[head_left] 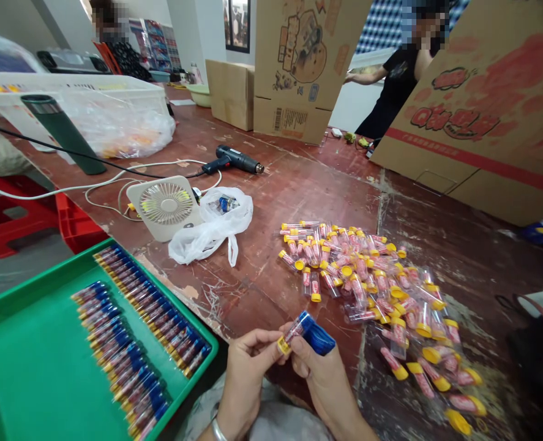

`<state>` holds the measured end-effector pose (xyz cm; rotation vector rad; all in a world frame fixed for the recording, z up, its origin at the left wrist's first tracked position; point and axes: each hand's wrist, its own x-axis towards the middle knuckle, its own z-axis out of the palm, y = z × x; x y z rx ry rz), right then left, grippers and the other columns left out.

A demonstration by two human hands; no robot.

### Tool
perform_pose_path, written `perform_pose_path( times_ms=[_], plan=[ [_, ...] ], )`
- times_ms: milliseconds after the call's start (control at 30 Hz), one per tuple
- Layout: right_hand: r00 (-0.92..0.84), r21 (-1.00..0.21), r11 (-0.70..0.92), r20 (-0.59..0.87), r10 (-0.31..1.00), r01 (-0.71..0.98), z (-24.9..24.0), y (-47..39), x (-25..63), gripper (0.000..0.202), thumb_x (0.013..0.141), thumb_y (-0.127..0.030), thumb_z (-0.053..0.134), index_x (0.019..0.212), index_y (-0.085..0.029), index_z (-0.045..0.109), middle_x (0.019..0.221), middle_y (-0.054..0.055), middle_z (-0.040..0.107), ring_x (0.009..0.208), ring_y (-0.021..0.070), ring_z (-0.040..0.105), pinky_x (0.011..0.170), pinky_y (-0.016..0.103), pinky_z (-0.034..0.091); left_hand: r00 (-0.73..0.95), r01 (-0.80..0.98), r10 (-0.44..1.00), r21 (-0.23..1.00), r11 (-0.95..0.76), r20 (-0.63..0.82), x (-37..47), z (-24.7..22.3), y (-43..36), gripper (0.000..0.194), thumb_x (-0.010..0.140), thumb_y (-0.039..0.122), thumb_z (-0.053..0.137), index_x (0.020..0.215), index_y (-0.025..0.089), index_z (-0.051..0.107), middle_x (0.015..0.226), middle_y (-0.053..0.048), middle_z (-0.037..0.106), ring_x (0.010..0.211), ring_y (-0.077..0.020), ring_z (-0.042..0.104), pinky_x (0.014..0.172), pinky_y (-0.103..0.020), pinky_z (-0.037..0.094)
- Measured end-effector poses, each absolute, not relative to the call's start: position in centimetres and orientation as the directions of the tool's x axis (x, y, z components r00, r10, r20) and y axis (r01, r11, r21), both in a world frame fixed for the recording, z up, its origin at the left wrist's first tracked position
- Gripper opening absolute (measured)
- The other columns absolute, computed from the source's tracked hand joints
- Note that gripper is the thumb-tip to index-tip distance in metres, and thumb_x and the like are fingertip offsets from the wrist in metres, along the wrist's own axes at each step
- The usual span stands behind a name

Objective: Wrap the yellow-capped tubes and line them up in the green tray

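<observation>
Close to the table's front edge, my left hand (251,362) pinches the yellow-capped lower end of a small clear tube (295,332) with a blue top. Beside it my right hand (319,372) is closed round a stack of flat blue sleeves (319,339), its fingertips against the same tube. A spread pile of yellow-capped tubes with pink contents (360,264) lies to the right. At the left, a green tray (32,343) holds two rows of tubes with blue upper ends and yellow caps.
A white fan (169,207) stands beside a white plastic bag (211,229). Behind lie a heat gun (235,160), a green bottle (64,133) and a white crate (147,92). Cardboard boxes (294,116) stand at the back. Two people are beyond the table.
</observation>
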<state>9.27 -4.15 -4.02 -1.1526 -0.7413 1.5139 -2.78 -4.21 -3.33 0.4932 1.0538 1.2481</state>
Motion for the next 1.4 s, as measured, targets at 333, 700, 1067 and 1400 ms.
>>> perform_pose_path(
  times_ms=[333,700,1067,1400],
  plan=[
    [0.044,-0.896,-0.27,-0.304,0.952,-0.352,-4.1,-4.01,9.12,0.033,0.07,-0.042,0.08,0.085,-0.013,0.074,0.053,-0.001,0.055,0.044,0.0082,0.035,0.042,0.022,0.024,-0.063,-0.52,0.917,0.797,0.308,-0.395,-2.55,-3.44,-4.22,0.024,0.06,0.031,0.086,0.068,0.012,0.074,0.053,-0.002,0.068,0.051,-0.0119,0.057,0.054,-0.021,0.045],
    [0.08,-0.913,-0.254,-0.294,0.953,-0.32,-4.49,-3.71,8.95,0.034,0.068,-0.044,0.08,0.082,-0.013,0.075,0.049,-0.003,0.051,0.042,0.0071,0.032,0.04,0.022,0.025,-0.068,-0.551,0.912,0.778,0.303,-0.404,-2.26,-3.32,-4.26,0.024,0.057,0.027,0.087,0.067,0.011,0.072,0.054,-0.002,0.067,0.051,-0.0114,0.057,0.052,-0.02,0.045],
    [0.104,-0.903,-0.267,-0.317,0.943,-0.336,-4.41,-3.6,8.69,0.034,0.066,-0.044,0.081,0.074,-0.012,0.072,0.047,-0.005,0.046,0.041,0.0066,0.03,0.04,0.022,0.021,-0.141,-0.457,0.938,0.861,0.222,-0.316,-2.17,-4.21,-4.25,0.024,0.061,0.031,0.085,0.076,0.014,0.076,0.072,-0.007,0.077,0.058,-0.0164,0.067,0.059,-0.025,0.056],
    [0.064,-0.893,-0.281,-0.323,0.944,-0.35,-4.38,-3.57,8.78,0.033,0.069,-0.043,0.08,0.077,-0.012,0.073,0.05,-0.001,0.055,0.042,0.0067,0.034,0.041,0.021,0.023,-0.142,-0.467,0.94,0.858,0.213,-0.311,-2.22,-3.92,-4.11,0.018,0.063,0.027,0.084,0.072,0.013,0.077,0.059,-0.004,0.073,0.054,-0.0135,0.064,0.055,-0.021,0.054]
  ],
)
